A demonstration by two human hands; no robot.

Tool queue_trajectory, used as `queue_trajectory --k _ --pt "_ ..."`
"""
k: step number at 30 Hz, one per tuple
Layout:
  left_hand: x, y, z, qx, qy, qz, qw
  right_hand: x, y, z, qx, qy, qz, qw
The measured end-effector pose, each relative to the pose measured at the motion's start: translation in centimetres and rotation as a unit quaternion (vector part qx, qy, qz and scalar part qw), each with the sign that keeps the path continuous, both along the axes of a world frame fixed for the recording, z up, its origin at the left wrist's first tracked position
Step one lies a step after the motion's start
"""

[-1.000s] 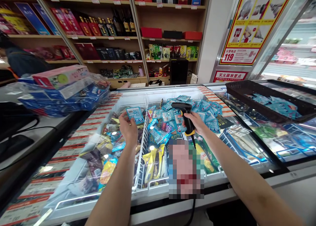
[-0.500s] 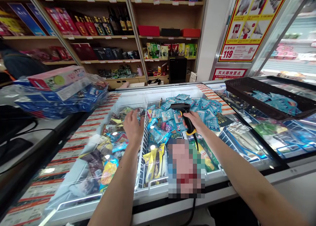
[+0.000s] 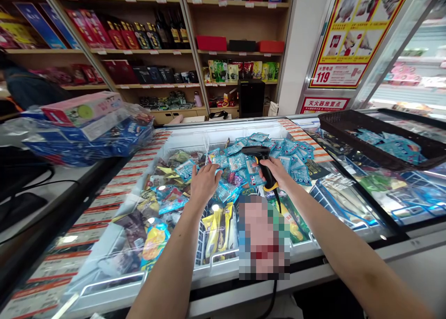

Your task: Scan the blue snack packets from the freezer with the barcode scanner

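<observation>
My right hand (image 3: 278,172) is wrapped round the grip of a black and yellow barcode scanner (image 3: 267,174). Its head points left, over a spread of small blue packets (image 3: 239,162) on the chest freezer's glass top (image 3: 167,145). Fingers stretched forward and apart, my left hand (image 3: 205,182) is empty over the glass, near the left edge of that spread. One blue packet (image 3: 186,169) lies by itself just left of my left hand. Under the glass, wire baskets hold wrapped ice creams, among them yellow ones (image 3: 218,228).
A brown plastic basket (image 3: 369,142) with more blue packets stands at the right. Plastic-wrapped boxes (image 3: 87,133) sit at the left, beside dark equipment with cables. Behind are shelves (image 3: 240,24) of bottles and boxes. A person's dark sleeve (image 3: 31,89) shows at far left.
My left hand has moved right, toward the spread of blue packets. A lone blue packet now shows where that hand was. My right hand and the scanner have hardly moved.
</observation>
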State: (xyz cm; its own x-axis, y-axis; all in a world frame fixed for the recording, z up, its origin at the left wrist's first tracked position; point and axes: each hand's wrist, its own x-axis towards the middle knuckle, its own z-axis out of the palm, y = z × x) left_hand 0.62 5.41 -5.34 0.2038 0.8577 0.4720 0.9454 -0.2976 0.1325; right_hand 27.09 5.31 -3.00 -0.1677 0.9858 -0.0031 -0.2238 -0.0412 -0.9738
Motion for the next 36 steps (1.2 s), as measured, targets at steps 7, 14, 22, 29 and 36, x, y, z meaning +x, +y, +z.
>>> queue_trajectory --k 7,14,22,29,36 --pt "-0.1 -0.4 0.3 0.011 0.035 0.078 0.996 0.0 -0.3 0.3 0.002 -0.008 0.004 1.000" --pt "-0.6 0.6 -0.2 -0.017 0.019 -0.008 1.000 -0.1 -0.2 0.2 -0.004 -0.010 0.004 1.000" --pt "-0.9 0.1 0.9 0.069 0.031 0.041 0.996 0.2 -0.3 0.2 0.005 -0.006 0.016 1.000" --pt "-0.8 -0.4 1.0 0.056 -0.067 0.117 0.989 0.3 -0.2 0.0 0.012 -0.021 0.031 0.999" --pt "-0.9 0.4 1.0 0.035 -0.303 0.040 0.952 0.3 -0.5 0.4 0.010 -0.026 0.026 0.999"
